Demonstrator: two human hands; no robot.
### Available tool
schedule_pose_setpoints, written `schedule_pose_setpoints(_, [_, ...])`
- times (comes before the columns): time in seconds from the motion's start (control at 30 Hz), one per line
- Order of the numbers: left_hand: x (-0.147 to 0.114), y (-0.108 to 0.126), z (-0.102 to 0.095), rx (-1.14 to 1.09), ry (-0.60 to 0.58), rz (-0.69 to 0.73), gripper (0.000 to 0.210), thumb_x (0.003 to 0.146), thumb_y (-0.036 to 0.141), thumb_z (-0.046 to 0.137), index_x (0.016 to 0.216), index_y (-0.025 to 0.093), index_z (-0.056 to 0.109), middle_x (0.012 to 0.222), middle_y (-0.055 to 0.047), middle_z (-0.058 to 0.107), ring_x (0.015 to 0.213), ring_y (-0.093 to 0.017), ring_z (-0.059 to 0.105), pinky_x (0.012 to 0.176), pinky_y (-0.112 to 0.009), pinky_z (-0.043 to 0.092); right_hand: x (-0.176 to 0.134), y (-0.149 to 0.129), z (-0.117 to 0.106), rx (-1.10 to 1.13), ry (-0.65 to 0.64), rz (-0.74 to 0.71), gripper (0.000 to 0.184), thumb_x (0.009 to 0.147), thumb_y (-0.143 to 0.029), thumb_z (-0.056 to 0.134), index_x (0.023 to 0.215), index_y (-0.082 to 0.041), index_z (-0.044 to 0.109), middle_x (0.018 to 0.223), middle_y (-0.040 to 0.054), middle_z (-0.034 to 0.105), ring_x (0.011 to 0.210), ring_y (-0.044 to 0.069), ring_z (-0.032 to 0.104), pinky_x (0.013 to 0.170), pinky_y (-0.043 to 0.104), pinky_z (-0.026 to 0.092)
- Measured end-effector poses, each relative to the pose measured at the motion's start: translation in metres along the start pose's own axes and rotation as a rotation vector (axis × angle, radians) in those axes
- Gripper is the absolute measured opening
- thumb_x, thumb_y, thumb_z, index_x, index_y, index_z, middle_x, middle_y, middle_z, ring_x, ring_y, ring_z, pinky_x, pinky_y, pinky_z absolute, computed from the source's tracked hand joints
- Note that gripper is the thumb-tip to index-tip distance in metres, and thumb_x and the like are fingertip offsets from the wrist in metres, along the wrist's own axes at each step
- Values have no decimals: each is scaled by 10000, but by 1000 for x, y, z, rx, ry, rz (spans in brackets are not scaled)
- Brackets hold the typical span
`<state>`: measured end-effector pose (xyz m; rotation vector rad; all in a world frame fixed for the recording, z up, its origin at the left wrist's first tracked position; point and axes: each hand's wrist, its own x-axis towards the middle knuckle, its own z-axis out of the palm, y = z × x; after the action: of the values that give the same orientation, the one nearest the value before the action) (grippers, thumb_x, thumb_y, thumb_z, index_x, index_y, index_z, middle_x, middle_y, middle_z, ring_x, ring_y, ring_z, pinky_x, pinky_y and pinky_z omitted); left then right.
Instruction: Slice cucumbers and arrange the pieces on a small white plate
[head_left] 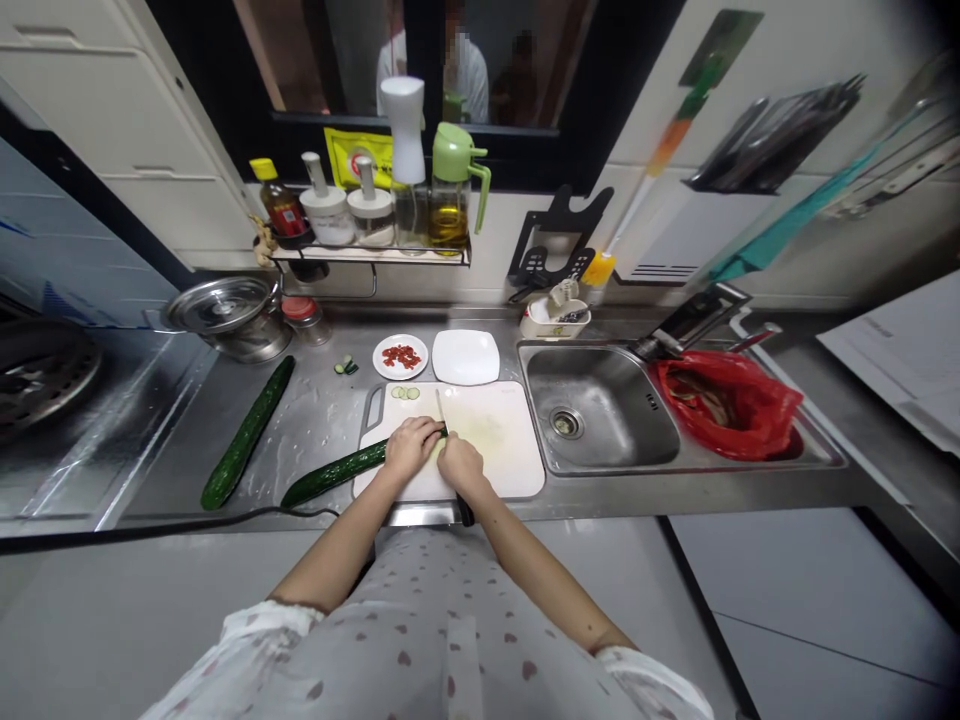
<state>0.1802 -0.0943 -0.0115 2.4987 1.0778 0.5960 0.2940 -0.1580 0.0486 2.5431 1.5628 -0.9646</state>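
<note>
My left hand [410, 446] is closed on a long green cucumber [337, 474] that lies slantwise, partly on the white cutting board [510, 450] and partly on the counter. Gripped in my right hand [460, 466] is a kitchen knife [466, 510], its black handle showing below the fist. The blade stands at the cucumber's cut end, beside my left fingertips, and is mostly hidden by my hands. A few thin cucumber slices [406, 393] rest at the board's top left corner.
Behind the board stand a plate of chopped red pieces [400, 357] and a white square plate [466, 357]. A second cucumber [249, 430] and small cucumber ends [346, 366] lie left. To the right are the sink [600, 410] and a red plastic bag [735, 405].
</note>
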Motion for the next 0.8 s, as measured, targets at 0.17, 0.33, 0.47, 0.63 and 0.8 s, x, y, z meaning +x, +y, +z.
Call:
schedule_pose_setpoints(0.17, [0,1,0,0,-2,-9,241,904,302,509,1070,284,683,1050,-31,653,974,-174,567,868,-305,476,-6,2,1,-21,-25,15,318,902,-182,378,1186,-127,510,1080,165,655,1035,237,621,804,314,453])
schedule_pose_setpoints(0.33, [1,2,-4,13,-21,-13,246,909,299,498,1076,276,677,1067,-26,653,969,-173,566,865,-306,470,-13,11,3,-44,-52,14,318,889,-168,367,1169,-130,513,1066,156,660,1023,245,620,774,309,446])
schedule_pose_setpoints(0.47, [3,3,-6,20,-50,-24,247,906,299,498,1080,269,671,1047,-34,660,962,-182,576,859,-312,470,-17,22,1,-34,-53,-13,292,884,-177,372,1127,-145,530,1050,142,663,998,237,624,756,296,433])
schedule_pose_setpoints(0.63, [4,5,-10,-5,-75,-51,250,900,287,502,1092,268,660,1057,-32,661,983,-185,589,866,-312,474,-21,37,-6,-69,-7,-44,318,897,-174,341,1162,-147,514,1019,144,673,975,233,629,751,290,418])
schedule_pose_setpoints(0.8, [-1,6,-14,-41,-35,-91,261,897,309,509,1116,271,647,1097,-35,653,1004,-187,597,871,-308,480,-24,52,-12,-187,47,-66,346,908,-168,326,1217,-166,483,958,142,683,927,243,645,742,308,414])
